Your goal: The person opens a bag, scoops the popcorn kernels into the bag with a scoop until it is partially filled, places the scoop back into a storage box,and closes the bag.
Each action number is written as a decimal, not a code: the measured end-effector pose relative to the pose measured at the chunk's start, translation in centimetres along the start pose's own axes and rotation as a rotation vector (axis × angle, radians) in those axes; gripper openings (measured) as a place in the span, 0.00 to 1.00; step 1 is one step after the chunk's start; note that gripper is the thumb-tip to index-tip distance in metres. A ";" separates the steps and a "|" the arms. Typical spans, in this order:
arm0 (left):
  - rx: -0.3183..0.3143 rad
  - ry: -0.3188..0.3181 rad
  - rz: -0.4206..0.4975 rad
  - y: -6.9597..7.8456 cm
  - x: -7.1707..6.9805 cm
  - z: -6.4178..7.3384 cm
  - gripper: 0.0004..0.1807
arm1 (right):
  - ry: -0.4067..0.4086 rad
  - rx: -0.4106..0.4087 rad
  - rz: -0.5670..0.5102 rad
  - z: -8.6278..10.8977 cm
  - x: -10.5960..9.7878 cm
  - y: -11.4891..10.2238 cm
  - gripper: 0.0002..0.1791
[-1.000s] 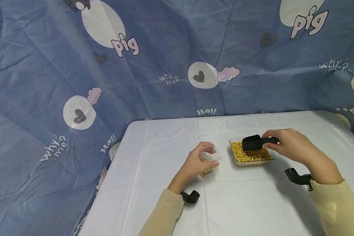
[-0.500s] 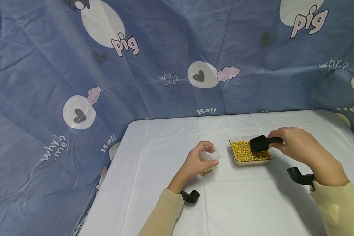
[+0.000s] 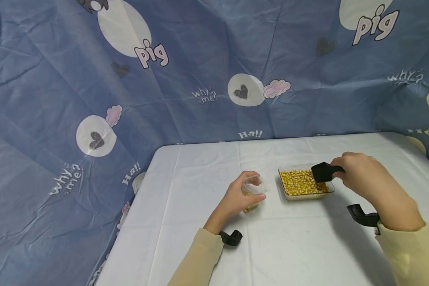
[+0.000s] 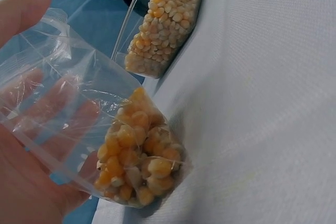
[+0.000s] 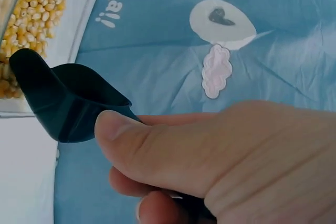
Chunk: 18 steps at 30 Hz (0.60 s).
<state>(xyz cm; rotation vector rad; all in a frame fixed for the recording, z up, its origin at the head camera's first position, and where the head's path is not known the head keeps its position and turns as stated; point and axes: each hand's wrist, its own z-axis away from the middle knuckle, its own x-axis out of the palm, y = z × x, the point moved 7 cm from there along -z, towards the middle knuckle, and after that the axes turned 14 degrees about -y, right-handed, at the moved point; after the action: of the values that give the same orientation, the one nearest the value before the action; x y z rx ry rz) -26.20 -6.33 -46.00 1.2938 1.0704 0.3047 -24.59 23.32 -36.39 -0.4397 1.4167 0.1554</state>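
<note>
My left hand point(image 3: 232, 200) holds a small clear plastic bag point(image 4: 79, 72), its mouth spread open at the top. Yellow corn kernels point(image 4: 139, 153) fill the bag's bottom, close over the white cloth. To the right is a clear rectangular dish point(image 3: 305, 197) filled with corn kernels point(image 3: 296, 182). My right hand point(image 3: 364, 172) grips the handle of a black scoop point(image 3: 321, 172) from above, thumb along the top near the bowl. The scoop's bowl overlaps the dish's right end. In the right wrist view its dark inside shows no kernels; part of it is hidden.
A white cloth covers the table point(image 3: 289, 246). Behind it hangs a blue printed curtain point(image 3: 200, 59), which also runs down the left side. Black camera mounts point(image 3: 231, 238) sit on both wrists.
My right hand has drawn the scoop rightward across the dish, from over its middle to its right end, uncovering more kernels. The left hand and the bag have stayed in place.
</note>
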 end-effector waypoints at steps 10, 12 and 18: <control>-0.011 -0.005 0.013 -0.1 0.2 -0.1 0.31 | -0.083 -0.006 -0.055 -1.0 1.4 0.4 0.14; -0.011 -0.003 0.013 -0.1 0.2 -0.2 0.30 | -0.104 -0.011 -0.084 -1.3 1.7 1.0 0.15; -0.008 -0.009 0.011 -0.1 0.3 -0.1 0.30 | -0.103 -0.038 -0.142 -1.9 2.5 2.3 0.17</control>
<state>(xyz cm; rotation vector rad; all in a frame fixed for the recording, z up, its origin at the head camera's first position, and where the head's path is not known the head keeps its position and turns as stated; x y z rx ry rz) -26.23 -6.10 -46.22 1.2936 1.0534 0.3106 -26.73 24.31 -39.47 -0.5543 1.2788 0.0887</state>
